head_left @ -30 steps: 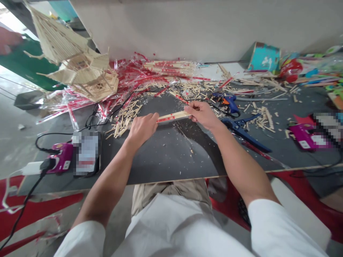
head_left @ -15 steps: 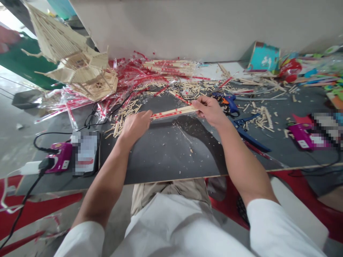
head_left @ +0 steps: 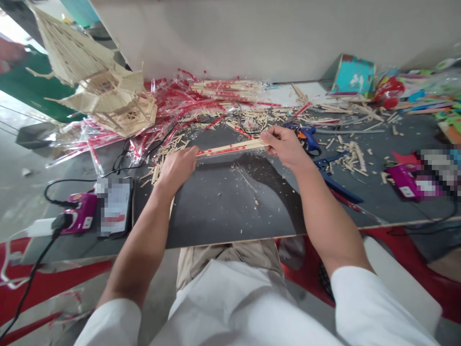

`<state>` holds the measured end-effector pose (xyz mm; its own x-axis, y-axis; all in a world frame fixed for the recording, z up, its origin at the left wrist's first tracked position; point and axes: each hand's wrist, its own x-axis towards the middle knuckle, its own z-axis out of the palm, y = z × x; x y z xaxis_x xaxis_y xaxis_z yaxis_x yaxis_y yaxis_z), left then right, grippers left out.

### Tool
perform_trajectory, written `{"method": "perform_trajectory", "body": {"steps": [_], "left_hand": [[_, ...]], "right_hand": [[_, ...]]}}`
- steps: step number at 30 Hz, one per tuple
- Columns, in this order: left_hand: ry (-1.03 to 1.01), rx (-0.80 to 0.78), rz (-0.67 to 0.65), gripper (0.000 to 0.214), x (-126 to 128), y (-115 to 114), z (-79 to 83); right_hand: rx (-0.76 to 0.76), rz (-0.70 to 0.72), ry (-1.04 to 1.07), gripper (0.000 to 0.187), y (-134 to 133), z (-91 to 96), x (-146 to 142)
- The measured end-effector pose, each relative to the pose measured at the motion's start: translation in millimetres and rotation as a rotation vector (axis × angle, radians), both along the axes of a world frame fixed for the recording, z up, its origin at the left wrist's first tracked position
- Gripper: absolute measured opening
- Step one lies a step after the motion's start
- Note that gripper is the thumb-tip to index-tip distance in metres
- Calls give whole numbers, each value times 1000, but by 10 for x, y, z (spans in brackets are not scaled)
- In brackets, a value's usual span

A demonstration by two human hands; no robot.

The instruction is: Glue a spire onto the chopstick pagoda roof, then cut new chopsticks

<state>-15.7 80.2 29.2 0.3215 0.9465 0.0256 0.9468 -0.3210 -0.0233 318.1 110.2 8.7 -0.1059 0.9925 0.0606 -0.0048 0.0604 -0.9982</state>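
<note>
Between my two hands stretches a small bundle of pale wooden chopsticks (head_left: 230,147) with a red-printed clear wrapper around part of it. My left hand (head_left: 177,167) is closed over the left end. At the right end, my right hand (head_left: 283,146) pinches the bare sticks between thumb and fingers. The bundle is held level just above the dark table (head_left: 223,206). Close beyond my right hand lie a blue glue gun (head_left: 309,139) and a blue-handled cutting tool (head_left: 338,185), partly covered by my forearm.
A model pagoda of sticks (head_left: 108,96) stands at the back left, beside a heap of red-and-clear wrappers (head_left: 173,101). Cut stick pieces (head_left: 355,156) are scattered around. A phone (head_left: 115,206) and a purple power strip (head_left: 77,211) with cables lie on the left; another purple strip (head_left: 405,180) is right.
My left hand has moved a little to the left, away from my right hand. A longer stretch of chopsticks now shows between them. My right hand keeps its pinch.
</note>
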Motion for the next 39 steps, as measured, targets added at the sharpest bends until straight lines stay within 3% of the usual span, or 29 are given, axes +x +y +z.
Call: {"method": "perform_trajectory", "body": {"steps": [7, 20, 28, 31, 35, 39], "left_hand": [[-55, 12, 10, 52, -38, 12, -42], [-60, 10, 41, 56, -55, 38, -41], [-72, 80, 171, 52, -210, 61, -19], [-146, 113, 203, 44, -224, 89, -67], [-361, 158, 79, 39, -170, 110, -139], [-573, 201, 65, 56, -107, 100, -158]], "right_hand": [[23, 1, -11, 50, -15, 28, 29], [-18, -8, -4, 51, -49, 95, 27], [8, -96, 45, 53, 34, 66, 201], [14, -101, 61, 55, 40, 70, 205], [23, -97, 58, 56, 30, 81, 190], [30, -87, 29, 57, 27, 81, 183]]}}
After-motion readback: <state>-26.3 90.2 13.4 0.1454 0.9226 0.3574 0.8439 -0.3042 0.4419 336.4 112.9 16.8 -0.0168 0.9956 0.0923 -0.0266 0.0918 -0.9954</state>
